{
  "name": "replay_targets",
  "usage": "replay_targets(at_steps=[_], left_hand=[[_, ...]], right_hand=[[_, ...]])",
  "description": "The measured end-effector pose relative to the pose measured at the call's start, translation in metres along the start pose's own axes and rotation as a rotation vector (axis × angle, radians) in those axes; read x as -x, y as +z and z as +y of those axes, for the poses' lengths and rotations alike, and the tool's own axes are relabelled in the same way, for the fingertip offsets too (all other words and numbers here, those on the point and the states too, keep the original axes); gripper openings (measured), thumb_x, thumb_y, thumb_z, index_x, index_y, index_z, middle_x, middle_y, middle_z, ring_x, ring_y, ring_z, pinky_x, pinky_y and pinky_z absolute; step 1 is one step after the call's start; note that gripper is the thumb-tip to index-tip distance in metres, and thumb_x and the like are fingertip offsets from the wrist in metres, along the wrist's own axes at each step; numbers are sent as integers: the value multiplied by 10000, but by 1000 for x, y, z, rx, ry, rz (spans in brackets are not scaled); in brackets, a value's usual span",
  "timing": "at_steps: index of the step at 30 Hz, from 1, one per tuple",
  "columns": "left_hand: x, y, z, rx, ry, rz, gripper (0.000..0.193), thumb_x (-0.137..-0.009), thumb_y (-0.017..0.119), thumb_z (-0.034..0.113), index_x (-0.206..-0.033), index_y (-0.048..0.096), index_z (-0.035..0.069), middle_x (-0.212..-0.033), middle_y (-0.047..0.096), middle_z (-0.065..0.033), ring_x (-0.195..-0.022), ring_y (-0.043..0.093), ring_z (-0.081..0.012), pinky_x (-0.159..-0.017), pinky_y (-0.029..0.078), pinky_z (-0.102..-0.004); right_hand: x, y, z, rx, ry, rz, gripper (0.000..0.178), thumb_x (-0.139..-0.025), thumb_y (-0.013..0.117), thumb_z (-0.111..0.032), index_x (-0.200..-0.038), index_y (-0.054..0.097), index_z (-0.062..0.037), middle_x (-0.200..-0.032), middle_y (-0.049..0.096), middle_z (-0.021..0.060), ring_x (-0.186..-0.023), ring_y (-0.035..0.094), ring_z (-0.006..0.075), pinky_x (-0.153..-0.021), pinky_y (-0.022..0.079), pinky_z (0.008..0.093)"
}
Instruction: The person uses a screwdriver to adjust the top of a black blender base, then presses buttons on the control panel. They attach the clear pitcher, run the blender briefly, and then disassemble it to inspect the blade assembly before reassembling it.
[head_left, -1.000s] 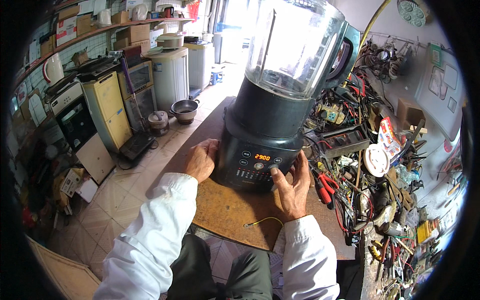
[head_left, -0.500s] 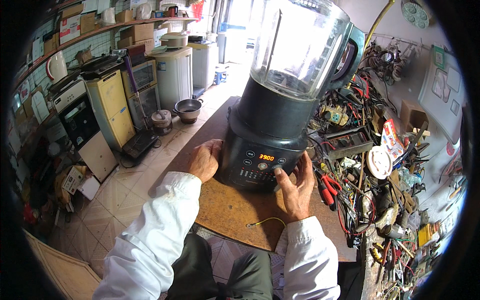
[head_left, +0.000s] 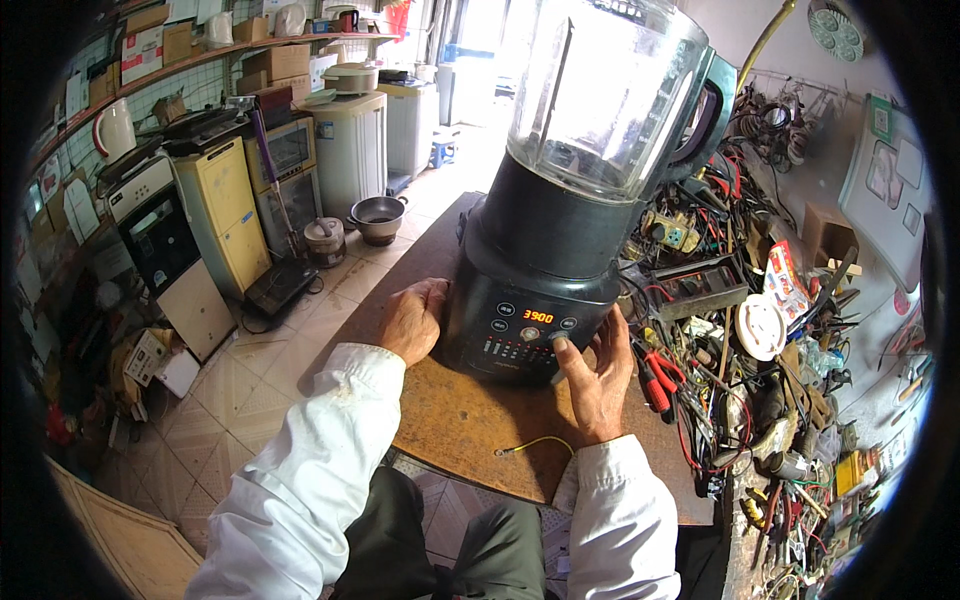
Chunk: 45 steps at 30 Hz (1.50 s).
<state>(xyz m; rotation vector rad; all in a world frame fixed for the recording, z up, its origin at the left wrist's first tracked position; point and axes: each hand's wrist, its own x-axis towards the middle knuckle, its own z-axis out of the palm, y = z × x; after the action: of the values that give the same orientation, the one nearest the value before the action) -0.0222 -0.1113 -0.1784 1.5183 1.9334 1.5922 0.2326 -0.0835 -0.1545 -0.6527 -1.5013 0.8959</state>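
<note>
A blender with a black base (head_left: 530,320) and a clear jug (head_left: 605,105) stands on the brown tabletop in front of me. Lit orange digits glow on its front panel, among round buttons and small marks. My left hand (head_left: 412,322) grips the base's left side, its fingertips partly hidden. On the other side my right hand (head_left: 597,385) wraps its fingers round the base's right edge, while the thumb rests on the panel by the lower right button. Inside the jug I make out no contents. A short yellow wire (head_left: 535,443) lies on the tabletop near its front edge.
Tangled cables, tools and parts crowd the bench at right, with red-handled pliers (head_left: 660,380) close to my right hand. The wooden tabletop (head_left: 440,415) ends just above my knees. Old appliances, a rice cooker (head_left: 324,242) and a pot (head_left: 378,218) stand along the left.
The blender shows slightly farther right in the picture, and my hands have shifted right slightly with it. Both keep their hold, with the right thumb still on the panel.
</note>
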Motion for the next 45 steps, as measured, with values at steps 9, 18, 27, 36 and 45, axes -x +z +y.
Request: replay_targets(at_steps=[9, 18, 27, 36, 45], left_hand=[[0, 0, -1, 11, -19, -10, 351, -1079, 486, 302, -1172, 710, 49, -1025, 742, -225, -1002, 721, -389, -867, 531, -427], [1, -1, 0, -3, 9, -5, 349, -1086, 476, 299, -1163, 714, 55, -1046, 739, -221, -1015, 712, -399, -868, 532, -440], [0, 0, -7, -10, 16, 6, 354, -1082, 480, 309, -1161, 715, 56, -1039, 732, -229, -1002, 699, -426, -860, 532, -453], [1, 0, -2, -51, 48, 16, 373, -1079, 462, 326, -1154, 716, 64, -1030, 722, -234, -1000, 681, -448, -852, 520, -489], [1, -3, 0, -66, 12, -19, 389, -1078, 451, 339, -1181, 713, 70, -1106, 724, -222, -1069, 670, -449, -898, 530, -483]], right_hand=[[1, 0, 0, -11, 15, -7, 858, -816, 819, -223, -1509, 399, 58, -1462, 522, 225, -1325, 534, 309, -1135, 400, 441], [-3, 4, -2, -22, 43, 65, 837, -830, 820, -300, -1475, 436, 71, -1416, 560, 222, -1274, 577, 313, -1100, 440, 434], [2, 18, -6, 120, -11, 32, 1073, -723, 908, -281, -1528, 298, 80, -1441, 474, 243, -1325, 507, 345, -1137, 400, 414], [3, 25, 0, 168, -62, 68, 932, -794, 865, -112, -1518, 289, 0, -1374, 525, 147, -1220, 561, 233, -1069, 458, 358], [2, 25, 2, 222, -85, 64, 927, -791, 876, -165, -1500, 305, 8, -1352, 529, 143, -1200, 565, 223, -1032, 480, 352]])
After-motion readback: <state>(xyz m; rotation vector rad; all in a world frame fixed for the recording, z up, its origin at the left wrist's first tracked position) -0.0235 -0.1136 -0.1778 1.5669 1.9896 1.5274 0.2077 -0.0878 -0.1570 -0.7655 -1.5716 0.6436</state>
